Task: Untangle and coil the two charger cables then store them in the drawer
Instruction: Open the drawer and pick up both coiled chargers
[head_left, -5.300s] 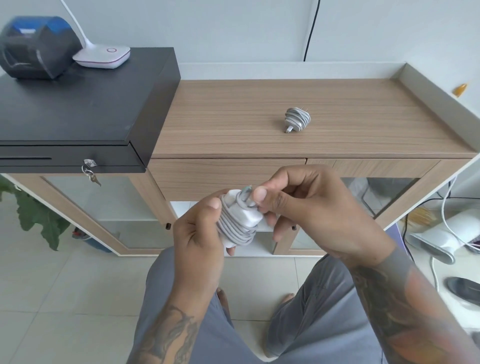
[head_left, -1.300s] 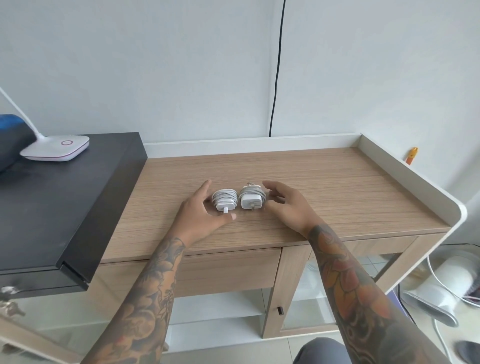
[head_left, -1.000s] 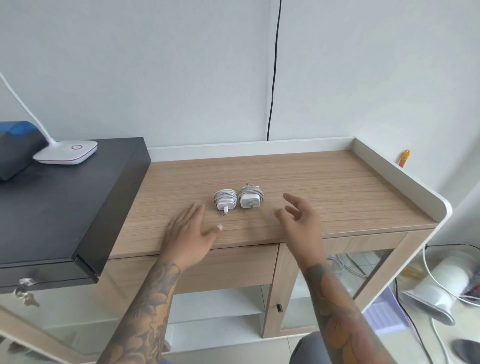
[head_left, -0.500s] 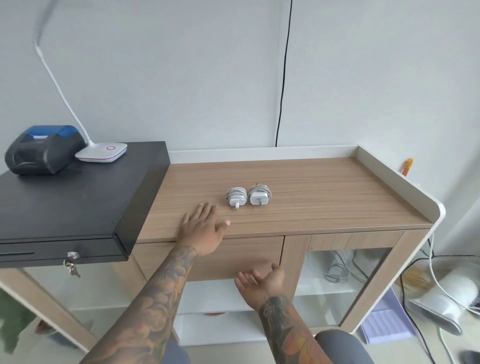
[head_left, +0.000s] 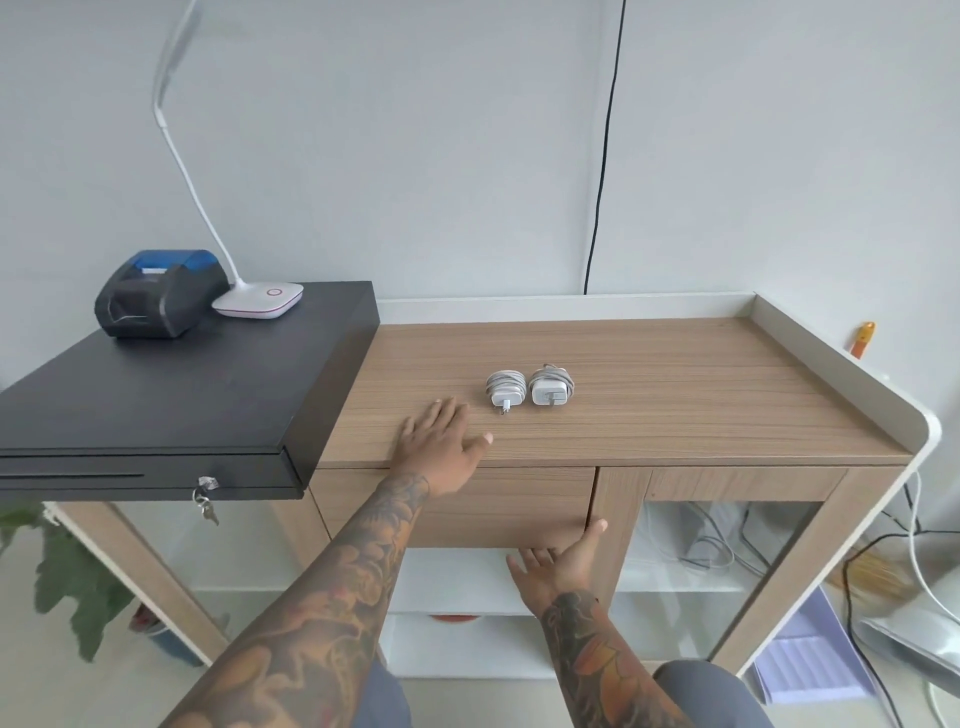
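Observation:
Two white chargers with their cables wound round them lie side by side on the wooden cabinet top (head_left: 675, 374): the left charger (head_left: 504, 391) and the right charger (head_left: 550, 387). My left hand (head_left: 441, 441) rests flat on the top near its front edge, just left of the chargers, fingers straight. Palm up, my right hand (head_left: 558, 564) reaches under the lower edge of the closed wooden drawer front (head_left: 498, 504), fingers touching its underside.
A black cash drawer (head_left: 156, 405) with keys stands at the left, carrying a receipt printer (head_left: 156, 293) and a white lamp base (head_left: 258, 300). A raised white rim runs along the back and right. Glass doors and shelves lie below; cables and a fan sit on the floor at right.
Both hands let go of the chargers and drew back. My left hand settled on the front edge; my right hand dropped below the top and came up under the drawer front.

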